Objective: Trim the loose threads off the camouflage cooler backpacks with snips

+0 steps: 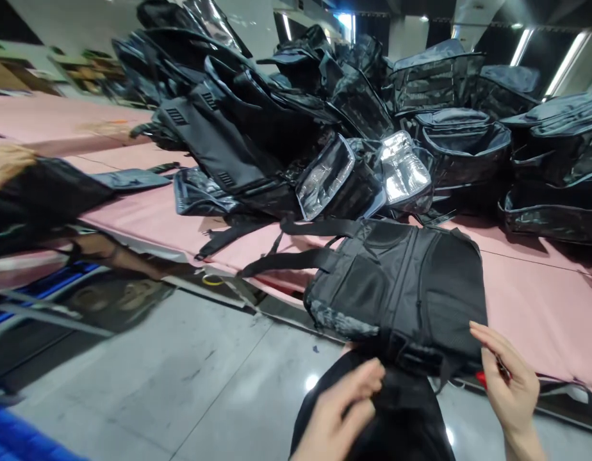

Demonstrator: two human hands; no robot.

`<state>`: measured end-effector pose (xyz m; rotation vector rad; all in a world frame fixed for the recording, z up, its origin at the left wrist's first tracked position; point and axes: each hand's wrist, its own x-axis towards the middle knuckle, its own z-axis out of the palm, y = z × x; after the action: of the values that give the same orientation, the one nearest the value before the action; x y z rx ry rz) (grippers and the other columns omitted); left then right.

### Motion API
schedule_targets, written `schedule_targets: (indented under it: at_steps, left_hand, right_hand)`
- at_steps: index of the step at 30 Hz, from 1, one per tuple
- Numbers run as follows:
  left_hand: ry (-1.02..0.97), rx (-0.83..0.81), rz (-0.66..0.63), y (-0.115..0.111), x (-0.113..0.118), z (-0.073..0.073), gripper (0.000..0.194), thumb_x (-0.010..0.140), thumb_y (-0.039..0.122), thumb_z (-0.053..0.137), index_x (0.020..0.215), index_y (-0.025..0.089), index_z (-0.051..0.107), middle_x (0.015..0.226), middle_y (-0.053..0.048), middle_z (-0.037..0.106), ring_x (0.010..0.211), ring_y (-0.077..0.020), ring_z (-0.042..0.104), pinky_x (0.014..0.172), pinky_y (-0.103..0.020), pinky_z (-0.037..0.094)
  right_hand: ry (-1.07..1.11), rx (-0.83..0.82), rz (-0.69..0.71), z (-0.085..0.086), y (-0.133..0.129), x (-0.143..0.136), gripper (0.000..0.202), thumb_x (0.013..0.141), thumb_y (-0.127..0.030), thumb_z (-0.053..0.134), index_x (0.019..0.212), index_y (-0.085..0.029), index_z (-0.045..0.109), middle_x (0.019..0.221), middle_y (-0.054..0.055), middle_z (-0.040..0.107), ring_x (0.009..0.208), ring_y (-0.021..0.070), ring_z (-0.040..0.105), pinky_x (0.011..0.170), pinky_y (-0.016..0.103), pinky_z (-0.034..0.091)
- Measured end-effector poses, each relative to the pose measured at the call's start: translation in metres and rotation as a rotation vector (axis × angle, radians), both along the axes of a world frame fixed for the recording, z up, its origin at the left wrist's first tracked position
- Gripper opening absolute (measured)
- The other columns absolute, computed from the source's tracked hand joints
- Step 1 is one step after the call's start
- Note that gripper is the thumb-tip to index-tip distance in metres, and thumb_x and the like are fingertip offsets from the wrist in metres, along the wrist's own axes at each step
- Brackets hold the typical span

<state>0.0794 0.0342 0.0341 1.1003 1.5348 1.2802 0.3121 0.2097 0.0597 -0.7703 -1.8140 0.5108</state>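
A black backpack (406, 288) lies flat on the pink-covered table, its padded back panel up and its straps trailing left. My left hand (341, 410) hovers in front of the backpack's near edge, fingers stretched out, thumb apart and nothing held. At the near right corner of the backpack, my right hand (512, 378) has curled fingers. A small red and dark item (481, 379) shows by its palm, too hidden to name. Whether that hand touches the bag, I cannot tell.
Behind the backpack, dark bags (257, 121) are heaped, several open with silvery linings. More open bags (464, 141) stand at right. Another person's arm (8, 166) reaches over a dark bag (50, 186) at left. Below the pink table (531, 288) lies grey floor (147, 378).
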Motion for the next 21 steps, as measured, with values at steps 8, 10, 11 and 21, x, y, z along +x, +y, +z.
schedule_targets:
  at_steps: [8,10,11,21]
  left_hand:
    - [0.44,-0.062,0.639,0.036,-0.09,-0.101,0.063,0.067,0.056,0.058,0.116,0.016,0.049,0.114,-0.015,0.054,0.107,-0.0304,0.054,0.089,-0.049,0.046]
    - [0.418,-0.089,0.537,0.045,-0.097,-0.116,0.057,0.067,0.054,0.056,0.111,0.017,0.052,0.111,-0.014,0.057,0.104,-0.0292,0.056,0.087,-0.046,0.047]
    - [0.411,-0.088,0.508,0.051,-0.099,-0.119,0.051,0.068,0.052,0.055,0.106,0.018,0.054,0.107,-0.012,0.06,0.101,-0.028,0.057,0.085,-0.044,0.047]
    - [0.316,-0.01,0.508,0.083,-0.074,-0.039,0.038,0.073,0.056,0.048,0.062,0.02,0.053,0.052,0.001,0.048,0.052,-0.0143,0.047,0.052,-0.026,0.04]
  right_hand:
    - [-0.076,-0.201,-0.138,-0.045,-0.006,0.036,0.023,0.085,-0.022,0.051,0.101,-0.02,0.068,0.103,0.008,0.068,0.097,0.0224,0.064,0.088,0.041,0.052]
    - [-0.076,-0.231,-0.162,-0.053,-0.01,0.037,0.024,0.084,-0.024,0.051,0.101,-0.019,0.068,0.102,0.009,0.069,0.096,0.0228,0.064,0.087,0.041,0.053]
    - [-0.072,-0.237,-0.164,-0.055,-0.011,0.035,0.024,0.084,-0.024,0.051,0.101,-0.019,0.068,0.102,0.009,0.069,0.096,0.0229,0.065,0.086,0.041,0.053]
    - [0.083,-0.131,-0.19,-0.026,-0.012,0.019,0.017,0.085,-0.019,0.053,0.091,-0.02,0.068,0.094,0.007,0.069,0.091,0.0208,0.064,0.083,0.038,0.053]
